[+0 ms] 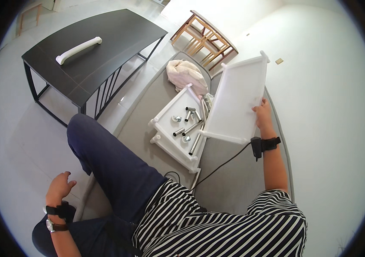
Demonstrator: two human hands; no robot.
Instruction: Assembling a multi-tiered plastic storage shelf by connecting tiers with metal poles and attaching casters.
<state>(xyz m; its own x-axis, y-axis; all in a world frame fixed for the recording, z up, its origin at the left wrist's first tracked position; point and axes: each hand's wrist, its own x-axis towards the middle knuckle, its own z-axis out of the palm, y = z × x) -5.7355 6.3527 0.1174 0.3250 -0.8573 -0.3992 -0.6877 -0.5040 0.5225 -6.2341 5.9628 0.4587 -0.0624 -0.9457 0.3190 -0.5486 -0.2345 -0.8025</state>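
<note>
My right hand (263,114) grips one long edge of a white plastic shelf panel (236,96) with raised rims and round corner sockets. The panel is tilted up above the right side of the grey sofa. My left hand (61,186) hangs by my bent leg at the lower left, with thumb and fingers apart and nothing in it. Beside the held panel, more white shelf panels (165,113) lie stacked on the sofa. Several short chrome tubes (192,128) and white casters (176,118) with metal fittings rest on the top one.
A cream and pink cloth bundle (186,73) sits at the far end of the sofa (142,96). Left of it stands a black table (97,60) bearing a white bar-shaped piece (79,50). Wooden chairs (204,38) are farther back. A black cable (221,166) runs from my right wrist.
</note>
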